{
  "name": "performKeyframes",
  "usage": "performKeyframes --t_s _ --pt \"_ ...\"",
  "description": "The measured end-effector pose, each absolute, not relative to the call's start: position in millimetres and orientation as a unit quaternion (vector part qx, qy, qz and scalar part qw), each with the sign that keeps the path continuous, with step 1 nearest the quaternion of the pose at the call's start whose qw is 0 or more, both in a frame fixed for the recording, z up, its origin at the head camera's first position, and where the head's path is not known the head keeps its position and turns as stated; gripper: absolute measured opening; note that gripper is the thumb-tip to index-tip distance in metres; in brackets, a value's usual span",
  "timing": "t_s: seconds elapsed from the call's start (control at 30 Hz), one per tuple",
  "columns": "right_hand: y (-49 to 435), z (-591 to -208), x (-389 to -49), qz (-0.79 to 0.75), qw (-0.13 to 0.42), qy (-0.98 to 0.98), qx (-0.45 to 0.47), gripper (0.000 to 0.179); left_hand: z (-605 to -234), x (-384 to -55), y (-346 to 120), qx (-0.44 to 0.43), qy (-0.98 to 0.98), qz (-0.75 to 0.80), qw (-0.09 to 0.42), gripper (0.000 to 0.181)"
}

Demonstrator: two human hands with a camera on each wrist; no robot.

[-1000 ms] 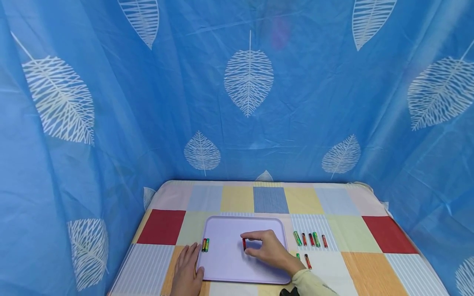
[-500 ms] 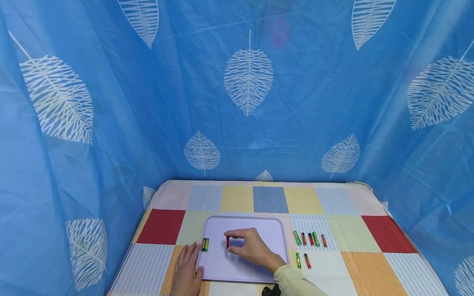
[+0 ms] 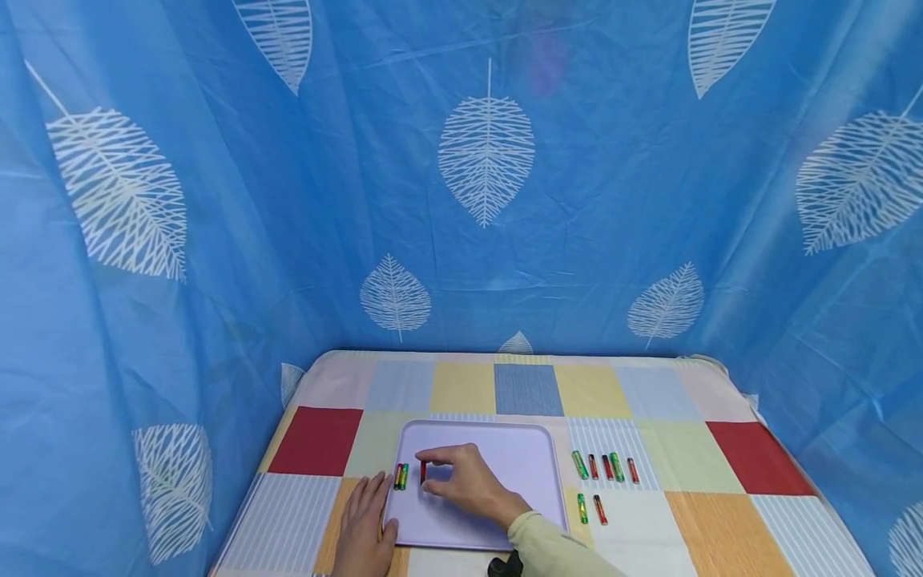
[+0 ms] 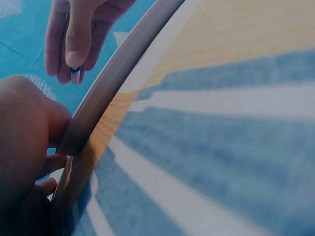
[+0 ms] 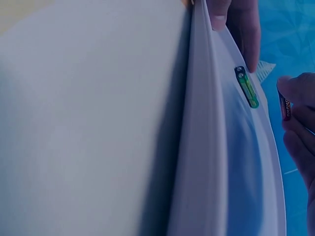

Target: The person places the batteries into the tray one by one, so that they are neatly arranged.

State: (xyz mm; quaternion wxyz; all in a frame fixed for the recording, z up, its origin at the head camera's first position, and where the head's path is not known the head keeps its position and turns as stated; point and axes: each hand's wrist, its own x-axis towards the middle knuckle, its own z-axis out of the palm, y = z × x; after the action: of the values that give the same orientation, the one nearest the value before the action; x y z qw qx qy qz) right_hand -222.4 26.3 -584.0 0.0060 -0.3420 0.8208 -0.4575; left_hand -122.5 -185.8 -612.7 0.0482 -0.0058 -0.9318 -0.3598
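Currently, the right hand (image 3: pixel 467 479) is pinching a red battery (image 3: pixel 423 473) between thumb and fingers over the tray (image 3: pixel 505 445), toward the 9 o'clock edge, just at 3 o'clock of two paired batteries (image 3: pixel 405 475) lying inside. Tray floor is stretching from there to the 12 and 3 o'clock rims. The left hand (image 3: pixel 364 529) is resting at the 8 o'clock edge, fingers extended. Seven loose batteries (image 3: pixel 616 466) are lying on the counter (image 3: pixel 522 390) past the 3 o'clock edge.
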Motion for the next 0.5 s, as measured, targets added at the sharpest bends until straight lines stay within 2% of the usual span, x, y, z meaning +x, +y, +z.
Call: performKeyframes --t_s 0.3,0.5 --pt "10 -585 -221 -0.44 0.016 0.835 -0.33 0.042 -611 -123 -186 -0.01 -0.929 -0.368 0.045 0.066" --pt "2 -587 -219 -0.43 0.0 0.843 -0.323 0.041 -611 -122 -186 -0.015 -0.929 -0.366 0.055 0.066"
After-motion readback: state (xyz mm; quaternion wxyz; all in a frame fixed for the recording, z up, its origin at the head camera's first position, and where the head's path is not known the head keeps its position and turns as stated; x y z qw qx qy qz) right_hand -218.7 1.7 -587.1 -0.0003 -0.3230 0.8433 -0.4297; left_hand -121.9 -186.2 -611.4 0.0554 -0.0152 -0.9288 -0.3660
